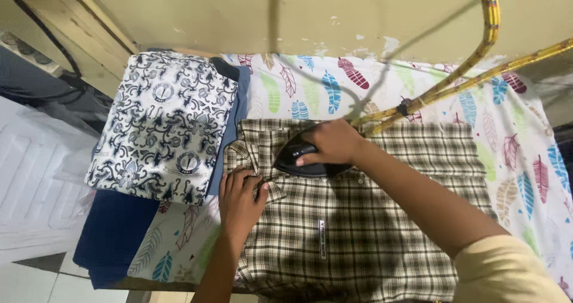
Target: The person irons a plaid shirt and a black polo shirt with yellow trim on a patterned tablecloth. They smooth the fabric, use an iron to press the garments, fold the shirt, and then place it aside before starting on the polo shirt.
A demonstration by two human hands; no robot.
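Right grip (pixel 331 143) clamped around 1 black iron (pixel 301 157), pressing 1 plaid shirt (pixel 358 219). Left grip (pixel 240 198) flat, fingers apart, just beside on its collar. Beyond that, 1 folded patterned shirt (pixel 164 124).

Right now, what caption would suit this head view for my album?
Right hand presses a black iron on a plaid shirt; left hand holds its collar flat.
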